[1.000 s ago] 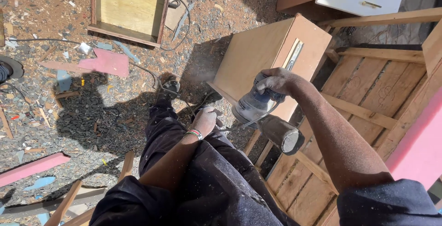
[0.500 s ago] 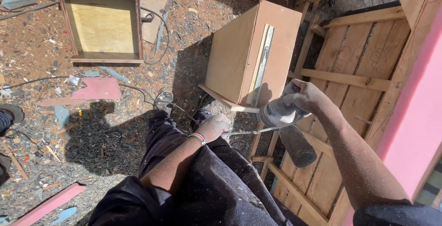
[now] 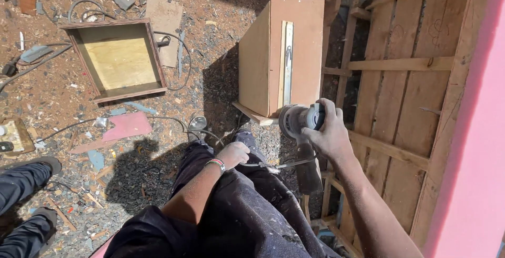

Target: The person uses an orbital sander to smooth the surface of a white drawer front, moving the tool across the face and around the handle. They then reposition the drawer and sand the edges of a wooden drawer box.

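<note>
View from above, looking down a person's own dusty dark trousers [image 3: 236, 210] to a floor [image 3: 63, 100] of reddish dirt strewn with wood chips and shavings; the right hand [image 3: 329, 134], powdered with sawdust, has its fingers [image 3: 327, 112] clenched over the rounded grey head of a power tool [image 3: 301, 121], whose dark cylindrical body hangs down just below the hand; the left hand [image 3: 233, 154], a beaded band at the wrist, rests on the thigh with fingers curled around a thin cable [image 3: 284, 164] that runs across to the tool; just beyond the tool stands a smooth tan wooden box [image 3: 263, 63] with a pale metal strip down one face; farther left lies an open square wooden tray [image 3: 118, 61] with a plywood bottom; rough slatted planks [image 3: 400, 89] fill the right side beside a pink board [image 3: 473, 147].
</note>
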